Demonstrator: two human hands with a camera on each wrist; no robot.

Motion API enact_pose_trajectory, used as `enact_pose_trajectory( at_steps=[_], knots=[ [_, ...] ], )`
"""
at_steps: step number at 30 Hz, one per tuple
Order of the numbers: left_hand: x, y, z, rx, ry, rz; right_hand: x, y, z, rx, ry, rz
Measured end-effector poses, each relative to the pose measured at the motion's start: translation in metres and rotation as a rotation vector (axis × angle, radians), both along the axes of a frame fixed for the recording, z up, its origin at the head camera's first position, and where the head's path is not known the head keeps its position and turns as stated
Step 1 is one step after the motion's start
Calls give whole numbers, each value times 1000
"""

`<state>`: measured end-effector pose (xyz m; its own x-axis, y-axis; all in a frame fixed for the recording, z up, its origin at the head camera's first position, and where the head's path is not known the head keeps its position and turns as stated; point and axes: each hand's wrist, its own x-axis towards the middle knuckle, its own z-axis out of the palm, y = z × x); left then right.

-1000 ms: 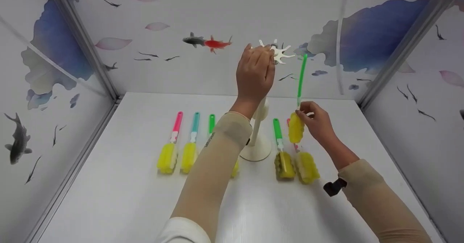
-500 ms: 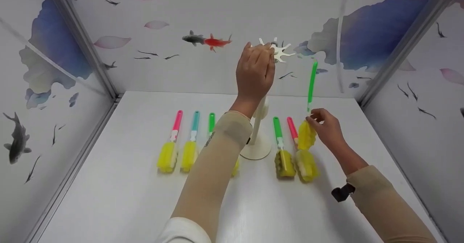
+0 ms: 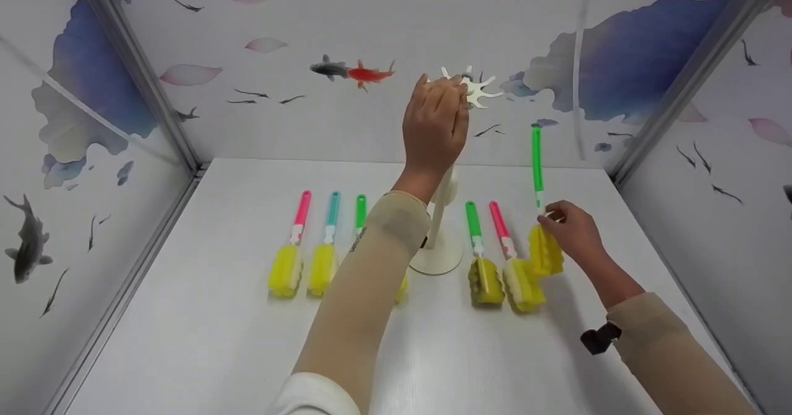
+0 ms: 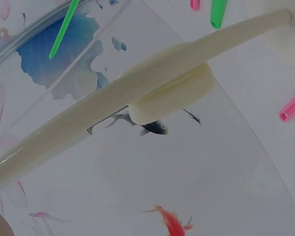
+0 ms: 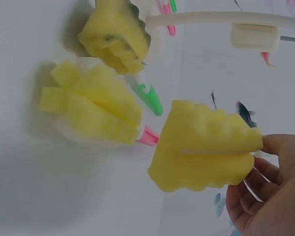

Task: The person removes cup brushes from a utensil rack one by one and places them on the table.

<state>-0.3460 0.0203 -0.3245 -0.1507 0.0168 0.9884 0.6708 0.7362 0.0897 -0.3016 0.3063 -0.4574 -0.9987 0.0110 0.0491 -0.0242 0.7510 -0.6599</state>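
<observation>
My right hand (image 3: pixel 575 232) pinches a sponge brush at its neck, just above the yellow sponge head (image 3: pixel 546 251). Its green handle (image 3: pixel 537 161) points upward. In the right wrist view the sponge (image 5: pixel 206 147) hangs over the table, apart from the brushes below. My left hand (image 3: pixel 436 118) holds the top of a cream stand with hooked prongs (image 3: pixel 479 90), and covers part of that top. The stand's pole (image 4: pixel 113 93) crosses the left wrist view. On the table beneath my right hand lie a pink-handled brush (image 3: pixel 523 284) and a green-handled brush with a darker sponge (image 3: pixel 486 281).
Left of the stand's round base (image 3: pixel 436 260) lie a pink-handled brush (image 3: pixel 285 269), a blue-handled brush (image 3: pixel 322 268) and a green handle (image 3: pixel 361 208), partly behind my left arm. Printed walls enclose the white table (image 3: pixel 204 341) at the back and sides.
My right hand has moved right and down toward the table, carrying the green-handled brush away from the stand. My left hand stays in place on the stand's top.
</observation>
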Motion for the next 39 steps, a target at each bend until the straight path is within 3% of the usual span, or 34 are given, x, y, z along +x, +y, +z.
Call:
enact_pose_trajectory(
  at_steps=[19, 39],
  knots=[
    [0, 0, -1, -8, -12, -6, -2, 27, -24, 137, -121, 6],
    [1, -1, 0, -7, -8, 5, -7, 30, -52, 305, -295, 29]
  ],
)
